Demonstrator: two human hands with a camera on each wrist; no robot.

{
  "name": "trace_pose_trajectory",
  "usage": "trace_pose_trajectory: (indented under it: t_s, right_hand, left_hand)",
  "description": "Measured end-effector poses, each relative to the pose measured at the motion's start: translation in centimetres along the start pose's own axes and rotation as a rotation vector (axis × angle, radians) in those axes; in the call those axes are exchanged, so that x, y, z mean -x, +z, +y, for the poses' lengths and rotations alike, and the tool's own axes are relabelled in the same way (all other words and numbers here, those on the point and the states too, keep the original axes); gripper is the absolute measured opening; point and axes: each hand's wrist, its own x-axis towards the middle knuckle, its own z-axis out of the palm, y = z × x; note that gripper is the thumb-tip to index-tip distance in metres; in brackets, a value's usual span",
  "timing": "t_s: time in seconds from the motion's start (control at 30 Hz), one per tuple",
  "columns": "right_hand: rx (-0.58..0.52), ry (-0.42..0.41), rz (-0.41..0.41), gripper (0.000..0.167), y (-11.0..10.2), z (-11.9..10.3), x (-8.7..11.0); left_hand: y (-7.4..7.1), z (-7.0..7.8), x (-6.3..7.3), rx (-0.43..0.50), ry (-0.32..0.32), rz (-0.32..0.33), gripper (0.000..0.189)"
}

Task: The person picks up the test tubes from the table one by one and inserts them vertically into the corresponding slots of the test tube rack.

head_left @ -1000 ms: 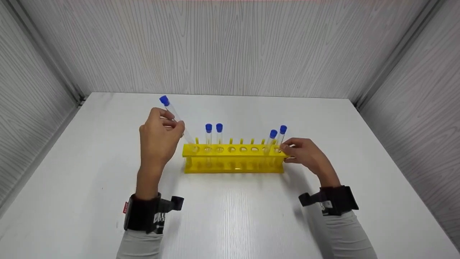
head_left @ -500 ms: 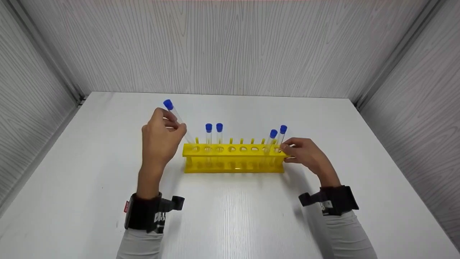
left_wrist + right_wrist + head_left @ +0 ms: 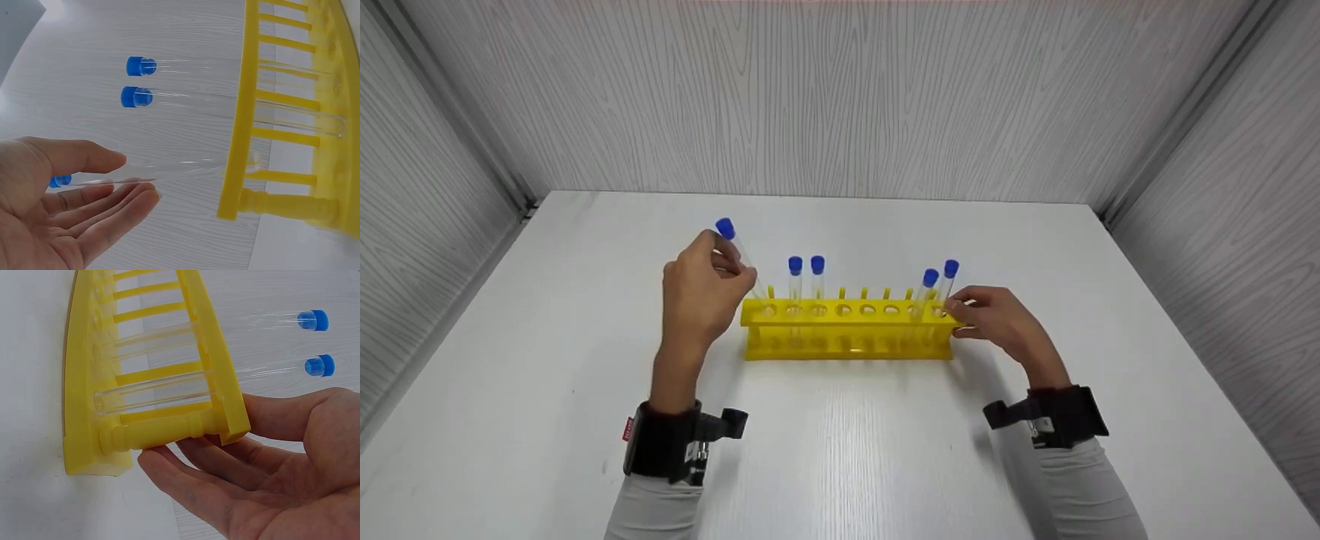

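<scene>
My left hand [image 3: 701, 289] pinches a clear test tube [image 3: 194, 164] with a blue cap [image 3: 725, 228] between thumb and fingers. The tube leans left, and its rounded lower end sits just inside the leftmost hole of the yellow test tube rack [image 3: 851, 325]. At the rack's other end, my right hand [image 3: 997, 322] grips it, thumb on the top plate and fingers round the end post [image 3: 163, 432]. Two capped tubes [image 3: 191, 98] stand in holes beside the left end. Two more capped tubes [image 3: 270, 371] stand slightly tilted near the right end.
The rack stands on a white table [image 3: 840, 450]. Grey wood-grain panels [image 3: 825, 97] rise behind the table and at both sides. Each wrist carries a black strap with a camera mount [image 3: 1050, 418].
My left hand has moved right and slightly down, bringing the held tube more upright with its lower end at the leftmost hole. The right hand and rack have stayed put.
</scene>
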Motion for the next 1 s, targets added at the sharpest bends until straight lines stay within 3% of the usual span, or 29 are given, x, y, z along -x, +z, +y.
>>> trace_pose_trajectory:
  t_s: [0.4,1.0]
  right_hand:
    - [0.002,-0.015,-0.002,0.043,0.0,0.0,0.0]
    - [0.019,-0.010,0.006,0.042,0.1,0.2,-0.3]
  left_hand:
    - [0.6,-0.1,-0.2,-0.049,-0.034,-0.076,0.022]
    - [1.6,-0.5,-0.4,-0.110,-0.006,-0.135,0.021]
